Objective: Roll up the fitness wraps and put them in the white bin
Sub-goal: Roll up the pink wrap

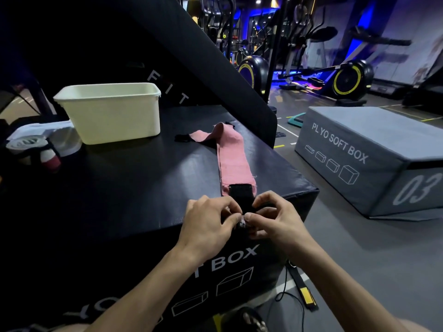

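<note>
Both hands, left hand and right hand, pinch the pink wrap's black end at lower centre; uneven pinching could start a crooked, loose roll.

the pink wrap's near black end is hidden under both hands' curled fingers.

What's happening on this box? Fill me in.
A person is starting to roll a pink fitness wrap from its black strap end. Left hand and right hand both pinch that end at the near edge of the black plyo box. The rest lies flat. The white bin stands farther back.
</note>
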Demonstrator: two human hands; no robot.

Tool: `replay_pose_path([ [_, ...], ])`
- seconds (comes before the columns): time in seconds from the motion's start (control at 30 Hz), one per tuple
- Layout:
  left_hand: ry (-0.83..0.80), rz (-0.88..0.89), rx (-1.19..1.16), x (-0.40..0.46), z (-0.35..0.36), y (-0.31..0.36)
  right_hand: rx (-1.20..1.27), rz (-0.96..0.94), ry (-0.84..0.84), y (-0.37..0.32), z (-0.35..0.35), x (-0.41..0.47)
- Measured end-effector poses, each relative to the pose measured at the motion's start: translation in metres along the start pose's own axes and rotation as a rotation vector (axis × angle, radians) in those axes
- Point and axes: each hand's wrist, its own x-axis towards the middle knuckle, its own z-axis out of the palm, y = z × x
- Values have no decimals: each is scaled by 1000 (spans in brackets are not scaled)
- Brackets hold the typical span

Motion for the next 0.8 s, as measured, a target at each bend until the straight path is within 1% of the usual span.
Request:
replay_pose_path([
  [0.1, 14, 106, 115, -4, 0, -3, 36, 24, 10, 1, 2, 3],
  [0.23, -16, 276, 249, -7, -4, -16, 91, 65, 11, 1, 4, 6],
  [0.37, 59, 359, 228, -8, 0, -19, 141, 77, 14, 1, 6, 7],
  [0.47, 92, 392, 223, -6, 1, -18, 116, 44, 20, 1, 4, 6],
  [0.57, 74, 338, 155, -2, -1, -15, 10, -20, 16, 5, 1, 6],
  [0.73, 3, 108, 5, 7, -9, -14, -195, -126, -76, 1, -11, 5],
  [0.8, -47, 34, -69, 12, -11, -12, -298, -160, -68, 0, -14, 5],
])
